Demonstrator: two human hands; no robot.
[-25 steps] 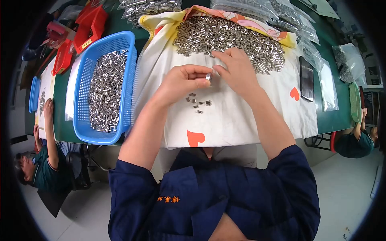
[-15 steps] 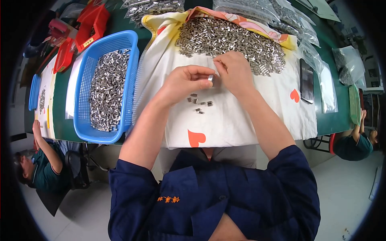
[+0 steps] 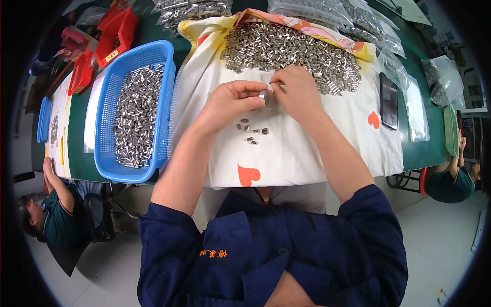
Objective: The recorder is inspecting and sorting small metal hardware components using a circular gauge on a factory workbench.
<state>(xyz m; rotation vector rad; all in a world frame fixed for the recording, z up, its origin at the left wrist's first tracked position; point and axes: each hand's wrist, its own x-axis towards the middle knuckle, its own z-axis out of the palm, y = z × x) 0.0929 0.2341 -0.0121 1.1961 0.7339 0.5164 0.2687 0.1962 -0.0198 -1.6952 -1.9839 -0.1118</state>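
Note:
Between the thumb and fingers of my left hand (image 3: pixel 230 104) is a round, shiny metal piece (image 3: pixel 264 96), its flat face turned partly towards the right. My right hand (image 3: pixel 296 91) is pinched close beside it, with a small dark metal piece (image 3: pixel 276 83) at its fingertips, too small to make out fully. Below the hands, several small metal cylinders (image 3: pixel 250 129) lie loose on the white cloth (image 3: pixel 296 158). Just beyond my right hand spreads a large heap of the same kind of cylinders (image 3: pixel 291 48).
A blue plastic basket (image 3: pixel 101 138) of metal cylinders stands to the left. At the right lies a black phone (image 3: pixel 389 101). Bags of metal parts (image 3: pixel 194 11) line the back, near red bins (image 3: pixel 115 33). Co-workers (image 3: pixel 61 204) sit at both sides.
The round metal piece in my left hand has turned, showing more of its flat face. My right fingertips have shifted slightly, and a small dark piece now shows at them.

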